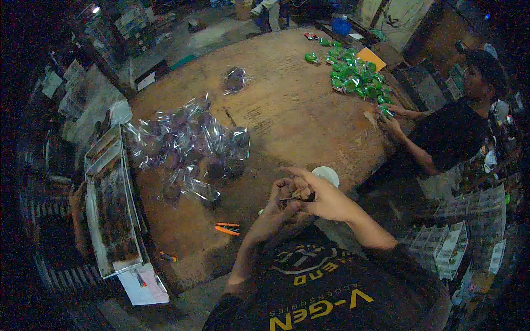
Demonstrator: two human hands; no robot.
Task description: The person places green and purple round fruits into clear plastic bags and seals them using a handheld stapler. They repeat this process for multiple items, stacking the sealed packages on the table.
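Observation:
My left hand (283, 202) and my right hand (321, 194) meet close to my chest at the table's near edge. Their curled fingers hold a small dark item (295, 200) between them; most of it is hidden and I cannot tell what it is. Just beyond my right wrist lies a round white object (326, 176), perhaps a roll. An orange-and-black hand tool (227, 229) rests on the wooden table (290, 124) to the left of my left forearm. Farther left spreads a pile of shiny clear-wrapped dark purplish items (188, 142).
A single wrapped item (235, 80) sits apart, farther back. Green wrapped packets (354, 74) are heaped at the back right, beside an orange card (371, 58). At the right, a co-worker (447, 128) holds one green packet. A metal-framed tray (114, 202) borders the left edge.

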